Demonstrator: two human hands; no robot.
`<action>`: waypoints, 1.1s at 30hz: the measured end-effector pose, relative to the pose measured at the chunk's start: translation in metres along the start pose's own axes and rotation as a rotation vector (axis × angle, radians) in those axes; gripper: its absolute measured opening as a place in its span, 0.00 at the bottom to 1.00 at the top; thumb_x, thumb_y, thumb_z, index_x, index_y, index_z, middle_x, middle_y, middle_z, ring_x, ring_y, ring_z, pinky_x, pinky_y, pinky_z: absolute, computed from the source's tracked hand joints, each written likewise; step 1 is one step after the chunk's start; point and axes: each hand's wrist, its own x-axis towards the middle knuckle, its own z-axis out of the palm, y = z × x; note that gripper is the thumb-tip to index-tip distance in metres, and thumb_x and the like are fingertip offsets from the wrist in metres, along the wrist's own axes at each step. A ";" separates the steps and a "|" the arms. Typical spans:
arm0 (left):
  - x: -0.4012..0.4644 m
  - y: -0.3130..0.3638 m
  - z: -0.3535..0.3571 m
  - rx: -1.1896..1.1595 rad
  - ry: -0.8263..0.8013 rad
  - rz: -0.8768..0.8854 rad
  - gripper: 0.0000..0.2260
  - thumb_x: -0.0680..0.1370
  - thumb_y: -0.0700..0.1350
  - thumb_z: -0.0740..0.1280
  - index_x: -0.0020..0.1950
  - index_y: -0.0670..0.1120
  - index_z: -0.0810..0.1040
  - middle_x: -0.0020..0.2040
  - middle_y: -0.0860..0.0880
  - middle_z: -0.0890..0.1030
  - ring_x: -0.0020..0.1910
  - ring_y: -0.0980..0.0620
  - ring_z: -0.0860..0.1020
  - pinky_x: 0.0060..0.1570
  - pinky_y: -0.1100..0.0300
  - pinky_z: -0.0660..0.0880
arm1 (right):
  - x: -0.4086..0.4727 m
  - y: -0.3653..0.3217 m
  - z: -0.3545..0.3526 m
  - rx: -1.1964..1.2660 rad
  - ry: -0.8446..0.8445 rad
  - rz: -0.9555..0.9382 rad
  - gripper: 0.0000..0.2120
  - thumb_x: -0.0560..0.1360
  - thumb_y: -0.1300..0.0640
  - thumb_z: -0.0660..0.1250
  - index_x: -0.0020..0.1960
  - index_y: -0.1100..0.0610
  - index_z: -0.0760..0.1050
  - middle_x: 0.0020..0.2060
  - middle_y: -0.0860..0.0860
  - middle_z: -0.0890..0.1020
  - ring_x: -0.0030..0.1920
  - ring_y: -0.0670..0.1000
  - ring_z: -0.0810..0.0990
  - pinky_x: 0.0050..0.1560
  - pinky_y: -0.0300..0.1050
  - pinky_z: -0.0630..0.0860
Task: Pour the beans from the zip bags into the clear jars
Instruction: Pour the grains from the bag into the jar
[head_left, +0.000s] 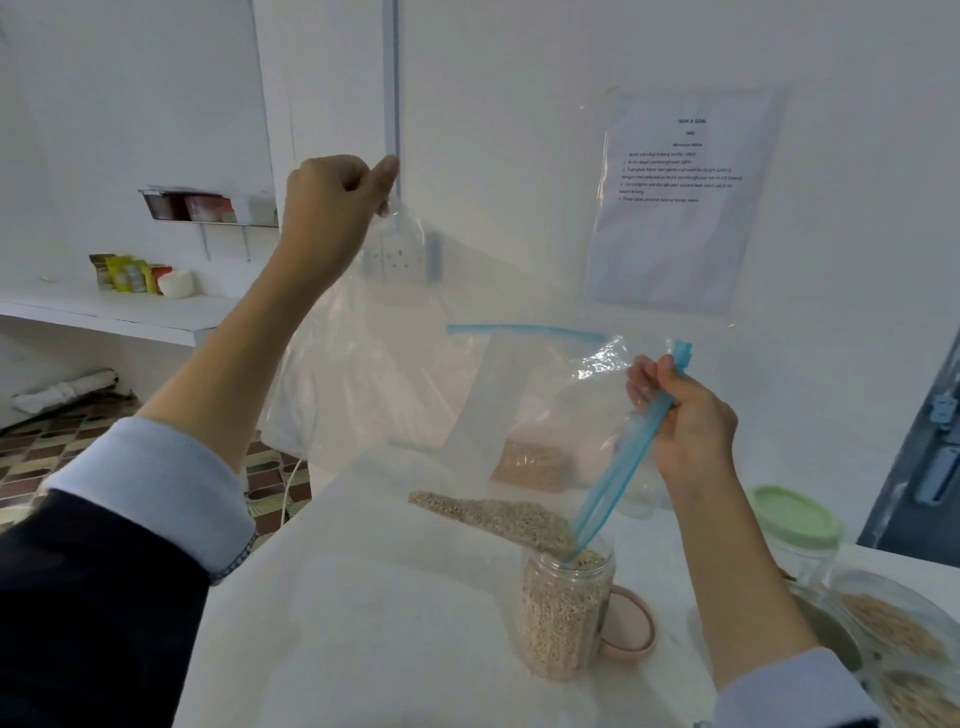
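Two hands: both raised over a white table (363, 623), both holding one clear zip bag (395, 395).
Head view, left hand (332, 200): held high, fingers and thumb pinching the bag's bottom corner, so the bag hangs tilted with its mouth lowest.
Head view, right hand (685, 415): lower and to the right, fingers curled round the blue zip strip (618, 467) near its upper end.
Zip strip: runs down and left from the right hand; its lower end dips into the mouth of the open jar (566, 613).
Beans (493, 517): pale, small, gathered in a sloping band along the bag's lower edge, reaching the jar mouth.
Open jar: clear, upright on the table, lidless, filled with beans almost to the rim.
Pink lid (631, 631): lies flat on the table, just right of the open jar, partly behind it.
Second zip bag (530, 415): stands behind the held one, blue seal on top, a small heap of beans in its bottom.
Green-lidded jar (797, 530): clear, closed, to the right near the table's far edge; contents cannot be told.
Round containers (893, 639): at the right edge, holding pale grains.
Wall: printed sheet (680, 197) in a plastic sleeve; text too blurred to read.
Sleeves: light blue cuffs on both forearms, dark outer sleeve on the left.
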 end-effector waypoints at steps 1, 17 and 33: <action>-0.003 -0.002 -0.003 -0.074 -0.068 -0.022 0.16 0.80 0.48 0.62 0.33 0.47 0.70 0.29 0.52 0.69 0.26 0.60 0.68 0.33 0.69 0.65 | 0.001 -0.001 -0.002 0.005 0.002 0.000 0.04 0.74 0.64 0.68 0.42 0.65 0.77 0.33 0.54 0.84 0.34 0.50 0.83 0.38 0.39 0.80; -0.042 -0.053 -0.029 -0.389 -0.236 -0.332 0.05 0.72 0.39 0.70 0.45 0.40 0.78 0.51 0.42 0.81 0.54 0.47 0.79 0.48 0.67 0.77 | 0.015 0.005 -0.004 0.014 -0.097 0.024 0.04 0.75 0.64 0.67 0.43 0.65 0.75 0.36 0.55 0.82 0.33 0.51 0.80 0.35 0.39 0.77; -0.064 -0.100 -0.023 -0.571 -0.517 -0.339 0.23 0.66 0.58 0.75 0.46 0.41 0.76 0.50 0.49 0.84 0.52 0.51 0.82 0.55 0.53 0.77 | 0.016 0.007 -0.007 -0.023 -0.033 0.029 0.04 0.75 0.64 0.67 0.44 0.66 0.77 0.37 0.56 0.83 0.34 0.51 0.82 0.34 0.39 0.76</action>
